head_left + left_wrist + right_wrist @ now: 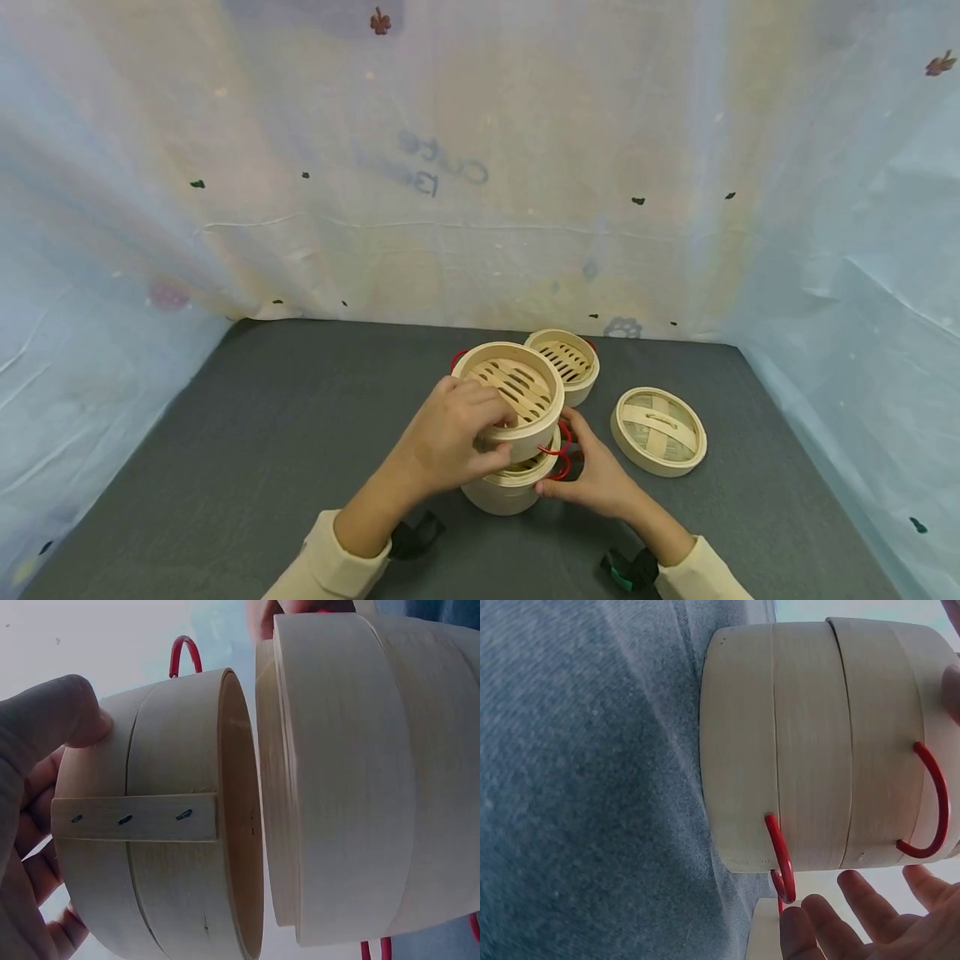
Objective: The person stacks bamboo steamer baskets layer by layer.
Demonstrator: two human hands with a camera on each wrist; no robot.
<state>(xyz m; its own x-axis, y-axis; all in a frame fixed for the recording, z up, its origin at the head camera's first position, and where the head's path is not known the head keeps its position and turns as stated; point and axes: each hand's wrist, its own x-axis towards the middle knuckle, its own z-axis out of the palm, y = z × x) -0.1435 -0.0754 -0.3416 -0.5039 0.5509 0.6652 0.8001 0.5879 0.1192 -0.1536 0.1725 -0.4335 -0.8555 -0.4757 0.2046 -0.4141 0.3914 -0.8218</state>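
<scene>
Head view: the left hand (450, 437) grips the upper steamer tray (513, 400) by its near rim, fingers curled over the edge, and holds it tilted and partly lifted above the lower steamer tray (508, 490), which stands on the grey table (262, 433). The right hand (592, 475) rests against the lower tray's right side, by the red wire handles (562, 454), its fingers loosely bent against the wall. A third tray (566, 362) stands just behind the stack, and a bamboo lid (658, 431) lies flat to the right, apart from it.

Left wrist view: the thumb (52, 720) presses on the upper tray's wall, near its pinned bamboo strip (135, 817); the lower tray sits just beside it, a narrow gap between the two.

Right wrist view: straight, spread fingers (870, 907) lie near a red handle, not clasping anything; the stacked walls stand on the table.
</scene>
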